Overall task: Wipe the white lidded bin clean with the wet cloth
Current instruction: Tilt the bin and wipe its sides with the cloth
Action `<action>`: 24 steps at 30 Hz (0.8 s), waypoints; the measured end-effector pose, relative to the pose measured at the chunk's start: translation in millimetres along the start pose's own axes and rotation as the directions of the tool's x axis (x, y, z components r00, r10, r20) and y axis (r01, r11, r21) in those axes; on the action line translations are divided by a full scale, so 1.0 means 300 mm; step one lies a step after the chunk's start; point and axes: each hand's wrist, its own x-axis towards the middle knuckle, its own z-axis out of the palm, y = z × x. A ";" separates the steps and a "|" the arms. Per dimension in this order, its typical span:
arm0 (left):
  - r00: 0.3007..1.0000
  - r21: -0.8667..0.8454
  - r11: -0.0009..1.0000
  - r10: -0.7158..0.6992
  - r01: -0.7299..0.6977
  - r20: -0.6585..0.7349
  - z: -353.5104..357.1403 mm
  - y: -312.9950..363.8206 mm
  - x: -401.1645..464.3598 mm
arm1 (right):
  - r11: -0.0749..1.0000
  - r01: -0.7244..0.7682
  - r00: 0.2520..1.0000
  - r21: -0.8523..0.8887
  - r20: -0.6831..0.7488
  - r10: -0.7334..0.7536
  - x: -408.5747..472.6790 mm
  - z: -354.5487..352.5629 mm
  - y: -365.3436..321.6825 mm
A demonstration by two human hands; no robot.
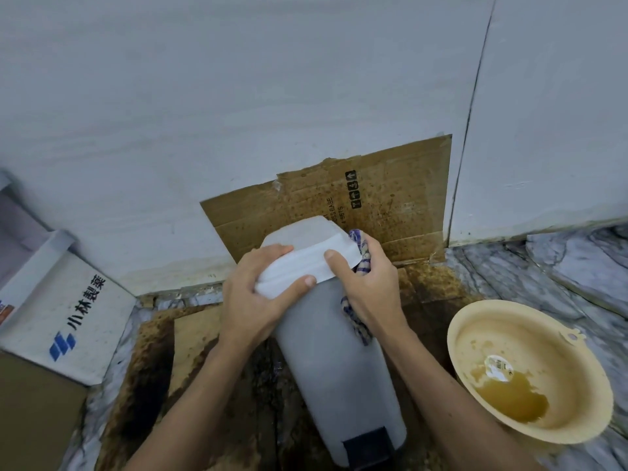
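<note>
Both hands are on the white lidded bin (334, 351). Her or his left hand (253, 294) has a closed grip on the near left corner of the lid (306, 256), fingers curled over the top and the thumb pressed along the front edge. On the other side the right hand (367, 283) grips a blue-and-white checked cloth (355, 321) bunched against the bin's right flank, with the index finger stretched up onto the lid's front edge. One end of the cloth pokes out above the hand by the lid's far right corner; the other trails down the side of the bin below the wrist.

The bin stands on the floor, on stained, darkened cardboard (190, 338), close to a white wall (238, 96). Its black foot pedal (368, 447) faces the person. Behind it a brown cardboard sheet (390, 205) with black print leans against the wall. To the right, on the marble-patterned floor (560, 277), a cream plastic basin (530, 372) holds a shallow pool of brownish water. At the left a white carton (68, 317) carries a blue logo and black characters.
</note>
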 end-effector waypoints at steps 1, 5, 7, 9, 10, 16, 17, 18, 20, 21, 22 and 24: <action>0.999 0.018 0.999 0.046 -0.046 -0.004 0.000 -0.001 0.010 | 1.000 0.008 1.000 0.012 -0.013 -0.008 0.002 0.003 0.005; 0.976 0.111 0.970 0.217 -0.214 -0.010 0.026 -0.039 0.036 | 1.000 0.014 0.998 -0.004 -0.057 -0.015 0.017 0.013 0.046; 0.960 0.167 0.946 0.280 -0.277 0.009 0.055 -0.073 0.041 | 1.000 0.014 0.997 -0.001 -0.070 -0.014 0.014 0.009 0.075; 0.948 0.190 0.929 0.314 -0.317 0.046 0.073 -0.114 0.032 | 1.000 -0.010 0.998 0.016 -0.062 0.011 -0.006 0.008 0.112; 0.947 0.191 0.927 0.318 -0.322 0.057 0.074 -0.132 0.023 | 1.000 -0.017 0.998 0.025 -0.054 0.018 -0.019 0.010 0.129; 0.980 0.196 0.961 0.181 -0.194 0.081 0.073 -0.162 -0.033 | 0.996 -0.043 0.998 0.080 -0.034 0.045 -0.053 0.032 0.174; 0.989 0.189 0.973 0.120 -0.133 0.082 0.072 -0.153 -0.041 | 0.995 -0.050 0.998 0.086 -0.046 0.054 -0.057 0.033 0.180; 0.996 0.176 0.983 0.046 -0.059 0.078 0.072 -0.142 -0.047 | 0.994 -0.056 0.997 0.093 -0.055 0.061 -0.063 0.033 0.185; 0.994 0.156 0.984 -0.094 0.083 0.063 0.077 -0.120 -0.063 | 0.990 -0.087 0.994 0.112 -0.061 0.095 -0.082 0.029 0.194; 0.987 0.153 0.980 -0.142 0.129 0.073 0.081 -0.110 -0.073 | 0.986 -0.112 0.991 0.122 -0.062 0.120 -0.091 0.024 0.201; 0.980 0.152 0.975 -0.177 0.161 0.095 0.083 -0.105 -0.084 | 0.983 -0.133 0.988 0.129 -0.065 0.143 -0.101 0.021 0.207; 0.960 0.139 0.965 -0.243 0.224 0.141 0.084 -0.093 -0.102 | 0.978 -0.164 0.981 0.132 -0.084 0.176 -0.123 0.011 0.215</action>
